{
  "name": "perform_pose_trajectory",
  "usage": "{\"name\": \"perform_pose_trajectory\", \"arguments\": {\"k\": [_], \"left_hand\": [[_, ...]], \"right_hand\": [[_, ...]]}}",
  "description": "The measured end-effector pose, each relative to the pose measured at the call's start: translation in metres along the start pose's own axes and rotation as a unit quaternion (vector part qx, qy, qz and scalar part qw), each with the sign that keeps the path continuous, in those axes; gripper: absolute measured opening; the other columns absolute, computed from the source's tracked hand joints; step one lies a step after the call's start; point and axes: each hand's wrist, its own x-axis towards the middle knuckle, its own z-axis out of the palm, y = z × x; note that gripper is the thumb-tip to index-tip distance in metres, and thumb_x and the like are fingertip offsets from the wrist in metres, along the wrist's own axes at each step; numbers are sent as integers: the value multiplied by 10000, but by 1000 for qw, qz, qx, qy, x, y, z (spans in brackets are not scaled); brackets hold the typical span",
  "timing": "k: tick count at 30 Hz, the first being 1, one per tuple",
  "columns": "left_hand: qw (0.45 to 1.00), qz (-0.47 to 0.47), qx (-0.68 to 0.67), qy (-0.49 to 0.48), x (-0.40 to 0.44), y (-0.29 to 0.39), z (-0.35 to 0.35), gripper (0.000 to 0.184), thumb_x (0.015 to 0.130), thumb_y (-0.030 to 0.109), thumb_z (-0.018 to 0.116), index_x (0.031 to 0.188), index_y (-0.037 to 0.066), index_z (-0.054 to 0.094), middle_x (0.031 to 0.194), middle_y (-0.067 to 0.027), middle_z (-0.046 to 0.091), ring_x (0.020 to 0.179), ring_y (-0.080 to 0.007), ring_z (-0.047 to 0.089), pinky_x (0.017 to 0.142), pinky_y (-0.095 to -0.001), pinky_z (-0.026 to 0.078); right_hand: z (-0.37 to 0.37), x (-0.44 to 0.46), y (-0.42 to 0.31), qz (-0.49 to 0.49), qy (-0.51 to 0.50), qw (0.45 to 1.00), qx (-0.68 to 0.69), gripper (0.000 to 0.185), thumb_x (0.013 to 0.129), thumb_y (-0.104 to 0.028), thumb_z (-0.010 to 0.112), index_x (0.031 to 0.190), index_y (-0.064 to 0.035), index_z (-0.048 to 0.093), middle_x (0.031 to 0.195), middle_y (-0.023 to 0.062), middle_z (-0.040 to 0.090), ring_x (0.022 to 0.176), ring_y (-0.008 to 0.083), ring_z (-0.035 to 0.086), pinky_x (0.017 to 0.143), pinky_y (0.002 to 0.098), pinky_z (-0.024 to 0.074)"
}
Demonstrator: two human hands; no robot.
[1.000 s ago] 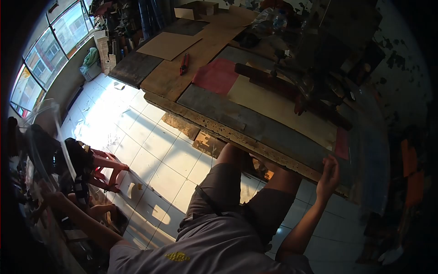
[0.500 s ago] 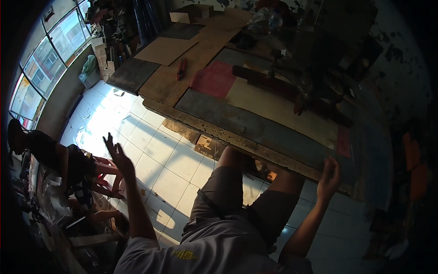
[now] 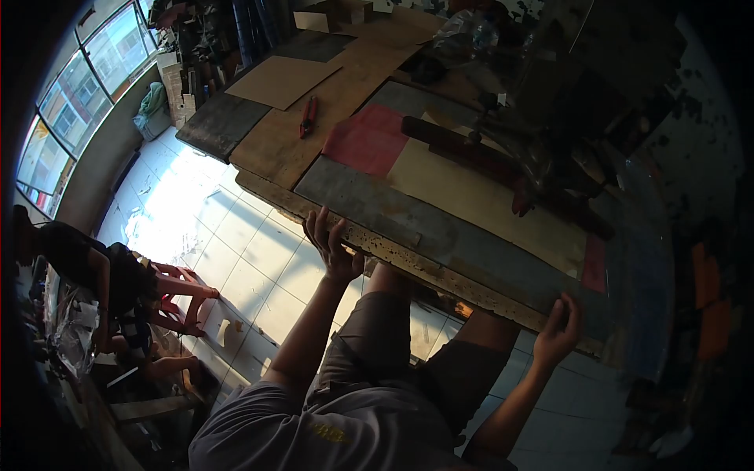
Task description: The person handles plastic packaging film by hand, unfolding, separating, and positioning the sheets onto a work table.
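Observation:
My left hand (image 3: 334, 247) is at the worn front edge of the workbench (image 3: 377, 239), fingers apart and nothing in it. Farther right, my right hand (image 3: 559, 330) rests by the same edge near the bench's right corner, its fingers partly curled, and whether it holds anything is hidden. On the grey board between them lie a red sheet (image 3: 367, 141) and a cream sheet (image 3: 471, 196), under a dark bar (image 3: 448, 137) with a metal mechanism. A red cutter (image 3: 308, 118) lies on the brown board beyond my left hand.
Brown cardboard (image 3: 283, 82) lies at the bench's far left. At the left, a person in dark clothes (image 3: 78, 255) sits near a red stool (image 3: 181, 294). A plastic bottle (image 3: 483, 35) stands at the back. Orange items (image 3: 711, 275) hang at the right.
My left hand has come from the far left, beside clear plastic, across to the bench's front edge. My right hand has moved slightly down and stays by the edge.

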Motion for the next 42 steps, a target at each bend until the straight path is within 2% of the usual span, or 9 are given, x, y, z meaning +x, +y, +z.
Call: {"name": "perform_pose_trajectory", "arguments": {"k": [7,13,19,20,24,32,36,41,42], "left_hand": [[999,23,5,-24,-1,-8,-5,672,1015,587,429,1431,60,454,1544,-311,393,1457,-528,309,1174,-675,207],[999,-6,-3,-32,4,5,-8,631,1011,525,469,1442,66,443,1564,-308,373,1480,-531,282,1191,-680,183],[998,-10,1,-66,4,5,-17,615,1009,495,502,1449,70,436,1588,-286,351,1491,-530,264,1196,-685,181],[998,-5,-6,-60,2,2,-17,636,952,451,571,1460,85,456,1595,-265,356,1491,-521,273,1199,-681,193],[999,3,-5,-53,4,3,-16,668,1012,559,477,1466,71,449,1588,-282,352,1481,-525,280,1182,-695,211],[998,-5,-25,-59,7,10,-20,646,1050,532,459,1466,39,442,1580,-276,371,1507,-515,246,1196,-690,190],[999,1,-17,-49,5,6,-15,650,1059,559,412,1479,64,431,1581,-278,369,1501,-523,243,1189,-709,179],[999,11,6,-46,2,2,-12,669,1061,568,383,1485,52,409,1577,-294,362,1495,-527,244,1187,-717,172],[999,11,-4,-42,1,-1,-10,648,1051,557,408,1480,72,416,1579,-290,360,1495,-523,242,1183,-719,174]], "right_hand": [[1,0,2,-28,30,999,-31,116,1011,-104,647,1054,-13,703,1033,121,697,990,310,661,886,423,517],[-1,0,0,-28,47,998,-14,111,1013,-93,639,1029,-12,714,1028,111,707,959,297,671,885,417,518],[-3,0,1,-32,38,999,-1,144,1024,-105,632,1072,-15,735,1074,100,700,1017,289,669,913,408,522],[-3,0,1,-32,39,999,-8,157,1032,-108,623,1080,-8,734,1079,105,702,1019,285,673,911,403,523],[-4,1,-2,-23,38,999,-12,181,1047,-114,606,1100,4,732,1089,114,702,1022,275,681,903,395,524],[-10,5,-10,9,15,1000,-19,163,1012,-119,653,1123,-34,737,1110,100,682,1051,276,667,925,399,521],[-35,12,2,78,-32,992,97,182,1012,-131,663,1136,-17,732,1060,109,686,1022,258,681,942,383,515],[-97,48,63,94,3,990,-102,257,1035,-214,647,1196,-23,712,1094,118,681,1085,302,658,988,416,493],[-111,57,89,99,-1,981,-165,341,1035,-277,646,1265,-27,676,1180,145,662,1160,331,629,1025,440,475]]}}
